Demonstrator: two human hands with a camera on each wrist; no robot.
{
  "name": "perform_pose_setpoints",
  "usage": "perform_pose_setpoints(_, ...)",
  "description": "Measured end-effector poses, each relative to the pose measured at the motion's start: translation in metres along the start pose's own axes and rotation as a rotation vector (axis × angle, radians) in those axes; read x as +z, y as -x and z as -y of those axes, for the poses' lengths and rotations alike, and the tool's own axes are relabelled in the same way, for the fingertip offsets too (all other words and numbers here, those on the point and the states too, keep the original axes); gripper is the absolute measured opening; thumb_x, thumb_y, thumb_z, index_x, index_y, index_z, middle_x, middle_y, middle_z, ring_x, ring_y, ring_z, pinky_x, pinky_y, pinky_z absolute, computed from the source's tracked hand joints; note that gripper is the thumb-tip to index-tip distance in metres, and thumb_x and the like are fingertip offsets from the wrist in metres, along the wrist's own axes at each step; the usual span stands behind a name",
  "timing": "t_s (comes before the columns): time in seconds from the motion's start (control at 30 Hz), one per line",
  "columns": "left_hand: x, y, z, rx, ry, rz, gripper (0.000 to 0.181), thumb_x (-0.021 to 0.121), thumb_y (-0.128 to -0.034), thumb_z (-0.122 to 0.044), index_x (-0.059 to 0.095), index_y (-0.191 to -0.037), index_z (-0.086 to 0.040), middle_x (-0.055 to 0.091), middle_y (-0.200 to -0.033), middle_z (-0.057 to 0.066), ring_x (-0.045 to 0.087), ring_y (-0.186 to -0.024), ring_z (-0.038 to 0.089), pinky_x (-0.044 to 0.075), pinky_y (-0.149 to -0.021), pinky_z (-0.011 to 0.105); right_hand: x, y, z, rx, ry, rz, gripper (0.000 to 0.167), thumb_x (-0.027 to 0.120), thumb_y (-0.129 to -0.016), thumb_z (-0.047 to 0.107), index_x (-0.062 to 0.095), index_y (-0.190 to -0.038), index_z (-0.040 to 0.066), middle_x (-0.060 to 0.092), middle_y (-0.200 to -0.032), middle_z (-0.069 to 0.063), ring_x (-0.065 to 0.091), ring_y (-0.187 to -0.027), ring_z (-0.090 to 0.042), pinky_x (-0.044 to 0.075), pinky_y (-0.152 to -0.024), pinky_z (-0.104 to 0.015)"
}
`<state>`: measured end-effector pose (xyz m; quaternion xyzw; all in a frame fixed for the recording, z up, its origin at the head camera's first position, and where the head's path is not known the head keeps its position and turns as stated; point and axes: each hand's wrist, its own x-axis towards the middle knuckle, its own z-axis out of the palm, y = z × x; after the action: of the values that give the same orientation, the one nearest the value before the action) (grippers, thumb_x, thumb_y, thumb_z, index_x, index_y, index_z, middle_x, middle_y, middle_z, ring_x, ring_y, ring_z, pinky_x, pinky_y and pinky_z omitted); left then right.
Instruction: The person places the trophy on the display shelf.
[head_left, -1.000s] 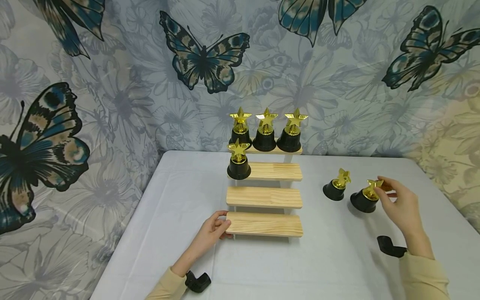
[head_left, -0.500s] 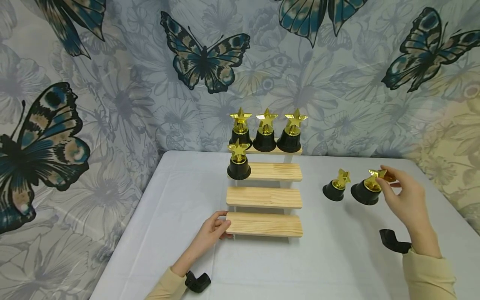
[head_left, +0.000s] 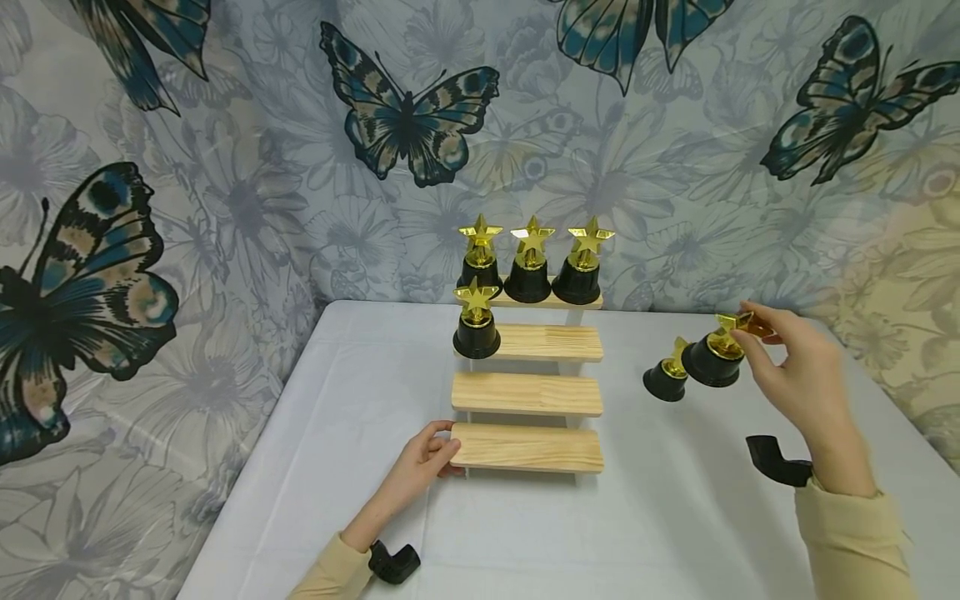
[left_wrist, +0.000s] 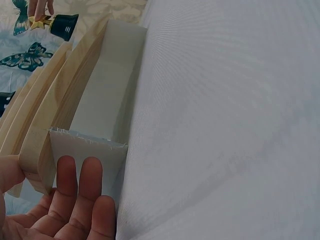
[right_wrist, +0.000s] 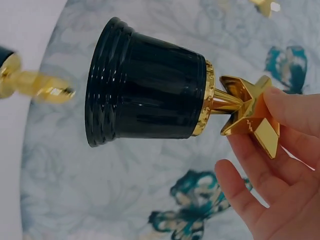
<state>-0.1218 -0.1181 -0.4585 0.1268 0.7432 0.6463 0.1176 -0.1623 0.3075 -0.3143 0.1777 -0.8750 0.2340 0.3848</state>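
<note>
My right hand (head_left: 802,375) pinches the gold star of a small trophy (right_wrist: 155,85) between thumb and fingers; its black base hangs clear of the table. Just left of it, partly covered in the head view, another star trophy (head_left: 664,382) stands on the cloth. At the left end of the lowest step of a wooden tiered stand (head_left: 527,447), my left hand (head_left: 420,460) grips the board's edge, thumb on top. In the left wrist view its fingertips (left_wrist: 91,170) lie against the stand's pale side support. Three trophies (head_left: 529,279) line the top step; one trophy (head_left: 476,333) stands at the second step's left.
A white cloth covers the table (head_left: 360,358). Behind it hangs a butterfly-print backdrop (head_left: 262,167). Black curved mounts sit at both wrists, the left mount (head_left: 395,563) low over the table and the right mount (head_left: 776,461) beside the sleeve.
My right hand has raised the trophy off the table and carried it up and slightly left, now overlapping the other loose trophy. My left hand stays on the stand.
</note>
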Motion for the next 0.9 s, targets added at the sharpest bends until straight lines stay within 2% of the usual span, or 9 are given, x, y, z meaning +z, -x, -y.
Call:
perform_pose_setpoints(0.13, -0.001, -0.004, 0.015, 0.003, -0.006, -0.007, 0.040, 0.049, -0.0982, -0.016, 0.038, -0.129, 0.008, 0.065, -0.092, 0.018, 0.066, -0.079, 0.034, 0.052, -0.066, 0.035, 0.004, -0.009, 0.012, -0.043, -0.018, 0.017, 0.050, 0.072, -0.071, -0.015, 0.060, -0.118, -0.004, 0.063, -0.099, -0.020, 0.040, -0.088, 0.016, 0.031, -0.077, -0.005)
perform_pose_setpoints(0.23, -0.002, -0.006, 0.021, 0.012, -0.012, -0.008, 0.042, 0.050, -0.0977, -0.019, 0.039, -0.129, 0.007, 0.065, -0.092, 0.017, 0.067, -0.077, 0.029, 0.051, -0.065, 0.032, 0.008, -0.015, 0.020, -0.055, -0.033, 0.033, 0.049, 0.072, -0.072, -0.014, 0.060, -0.118, -0.003, 0.063, -0.102, -0.020, 0.045, -0.088, 0.010, 0.032, -0.077, -0.006)
perform_pose_setpoints(0.33, -0.001, -0.006, 0.022, 0.030, -0.014, -0.008, 0.043, 0.050, -0.0976, -0.021, 0.039, -0.128, 0.007, 0.065, -0.092, 0.018, 0.067, -0.076, 0.027, 0.051, -0.064, 0.031, 0.011, -0.020, 0.027, -0.068, -0.051, 0.045, 0.050, 0.072, -0.072, -0.013, 0.060, -0.119, -0.002, 0.064, -0.102, -0.018, 0.048, -0.087, 0.003, 0.033, -0.079, -0.007)
perform_pose_setpoints(0.53, -0.001, -0.006, 0.019, 0.031, -0.012, -0.005, 0.043, 0.050, -0.0977, -0.018, 0.038, -0.129, 0.009, 0.065, -0.094, 0.020, 0.066, -0.077, 0.031, 0.052, -0.065, 0.033, 0.016, -0.034, 0.041, -0.126, -0.111, 0.036, 0.052, 0.073, -0.070, -0.014, 0.061, -0.119, 0.000, 0.065, -0.100, -0.015, 0.050, -0.089, 0.002, 0.035, -0.081, -0.008)
perform_pose_setpoints(0.67, 0.000, -0.002, 0.003, 0.019, -0.005, 0.004, 0.039, 0.048, -0.0979, -0.011, 0.038, -0.128, 0.012, 0.064, -0.095, 0.024, 0.065, -0.079, 0.039, 0.051, -0.066, 0.039, 0.020, -0.041, 0.055, -0.167, -0.139, 0.065, 0.052, 0.072, -0.070, -0.015, 0.060, -0.119, -0.001, 0.064, -0.101, -0.014, 0.055, -0.087, -0.012, 0.035, -0.082, -0.008)
perform_pose_setpoints(0.77, 0.000, -0.003, 0.005, 0.016, 0.000, 0.004, 0.038, 0.048, -0.0979, -0.010, 0.038, -0.128, 0.012, 0.064, -0.094, 0.023, 0.065, -0.079, 0.038, 0.051, -0.066, 0.039, 0.025, -0.046, 0.065, -0.198, -0.179, 0.088, 0.053, 0.071, -0.071, -0.015, 0.059, -0.121, -0.001, 0.064, -0.101, -0.013, 0.057, -0.086, -0.019, 0.037, -0.083, -0.008)
perform_pose_setpoints(0.9, -0.002, -0.008, 0.023, 0.021, 0.004, -0.005, 0.040, 0.049, -0.0979, -0.015, 0.039, -0.129, 0.008, 0.065, -0.092, 0.019, 0.066, -0.077, 0.032, 0.051, -0.064, 0.033, 0.035, -0.051, 0.077, -0.236, -0.239, 0.105, 0.052, 0.071, -0.072, -0.016, 0.059, -0.121, -0.001, 0.063, -0.102, -0.012, 0.058, -0.088, -0.021, 0.038, -0.083, -0.009)
